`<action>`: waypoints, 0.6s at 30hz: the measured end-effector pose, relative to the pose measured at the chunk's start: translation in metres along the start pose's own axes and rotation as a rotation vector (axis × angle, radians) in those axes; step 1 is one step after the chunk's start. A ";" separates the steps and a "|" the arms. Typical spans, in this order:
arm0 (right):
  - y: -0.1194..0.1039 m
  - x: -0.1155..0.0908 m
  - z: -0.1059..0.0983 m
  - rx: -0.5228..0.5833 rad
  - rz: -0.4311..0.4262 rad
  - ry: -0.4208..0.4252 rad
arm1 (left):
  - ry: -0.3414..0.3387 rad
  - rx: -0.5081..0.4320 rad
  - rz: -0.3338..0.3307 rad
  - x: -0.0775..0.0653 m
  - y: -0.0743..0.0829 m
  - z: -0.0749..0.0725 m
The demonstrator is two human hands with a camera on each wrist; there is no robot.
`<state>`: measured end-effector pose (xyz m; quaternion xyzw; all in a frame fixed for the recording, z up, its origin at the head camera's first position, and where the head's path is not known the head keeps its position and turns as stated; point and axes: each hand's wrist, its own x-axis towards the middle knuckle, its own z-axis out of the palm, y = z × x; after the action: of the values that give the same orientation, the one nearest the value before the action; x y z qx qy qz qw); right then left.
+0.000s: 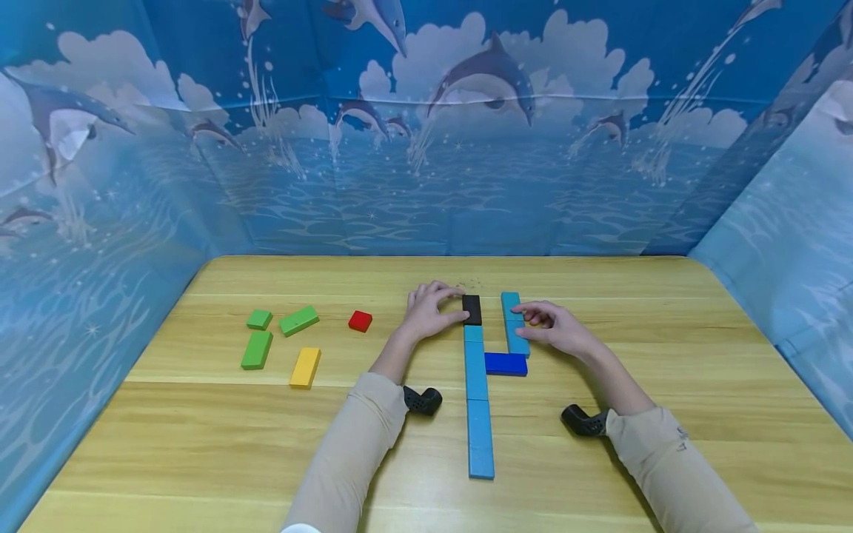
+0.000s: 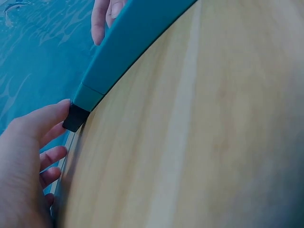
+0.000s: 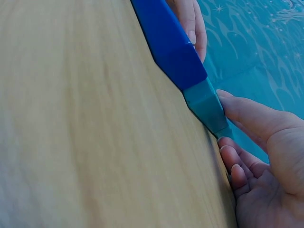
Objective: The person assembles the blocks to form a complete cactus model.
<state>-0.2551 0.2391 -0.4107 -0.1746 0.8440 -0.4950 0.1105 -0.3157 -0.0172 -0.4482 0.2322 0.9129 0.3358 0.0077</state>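
A black rectangular block point(image 1: 472, 310) lies at the far end of a long row of light-blue blocks point(image 1: 476, 377). My left hand point(image 1: 426, 309) holds the black block at its left side with thumb and index finger; its other fingers point(image 2: 53, 156) are loosely bent. A dark-blue block point(image 1: 506, 363) lies crosswise against the row's right side. From its right end, a shorter column of two light-blue blocks point(image 1: 511, 301) runs away from me. My right hand point(image 1: 556, 326) grips this column from the right, index finger by the farther block, thumb by the nearer one.
To the left lie several green blocks point(image 1: 299, 320), a yellow block point(image 1: 305, 368) and a small red block point(image 1: 360, 320). The wooden table point(image 1: 200, 444) meets a dolphin-printed curtain point(image 1: 400, 200) at its back and sides. Black wrist devices point(image 1: 423, 400) sit by both sleeves.
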 end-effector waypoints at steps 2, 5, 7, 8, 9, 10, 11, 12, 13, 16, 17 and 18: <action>0.001 0.000 0.000 -0.002 -0.002 -0.001 | 0.001 -0.004 0.001 0.000 0.000 0.000; 0.000 -0.001 0.000 -0.003 -0.005 -0.001 | 0.000 -0.012 0.001 0.000 0.001 0.000; -0.002 -0.001 0.000 -0.004 -0.006 -0.002 | 0.000 -0.016 0.002 0.000 0.001 0.000; -0.003 -0.002 0.000 -0.006 -0.006 -0.001 | 0.000 -0.017 0.002 0.000 0.001 0.000; -0.003 -0.002 0.000 -0.007 -0.005 -0.001 | -0.001 -0.016 0.001 0.000 0.001 -0.001; -0.003 -0.002 0.000 -0.009 -0.006 -0.001 | -0.001 -0.015 0.001 0.000 0.000 -0.001; -0.003 -0.001 0.000 -0.010 -0.006 -0.001 | -0.002 -0.014 0.000 -0.001 0.000 -0.001; -0.002 -0.001 0.000 -0.012 -0.006 0.001 | -0.002 -0.013 -0.001 -0.001 0.000 -0.001; -0.001 -0.001 0.000 -0.012 -0.007 0.002 | -0.003 -0.012 -0.003 -0.001 0.000 -0.001; 0.007 0.002 0.000 -0.010 -0.014 0.006 | -0.001 -0.011 -0.004 -0.001 0.000 0.000; 0.011 0.003 0.000 -0.009 -0.015 0.008 | 0.000 -0.012 -0.004 -0.001 0.000 0.000; 0.015 0.005 0.000 -0.012 -0.015 0.010 | 0.001 -0.011 -0.004 -0.001 -0.001 0.000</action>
<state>-0.2624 0.2444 -0.4239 -0.1792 0.8461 -0.4917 0.1014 -0.3152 -0.0180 -0.4486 0.2301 0.9115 0.3407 0.0092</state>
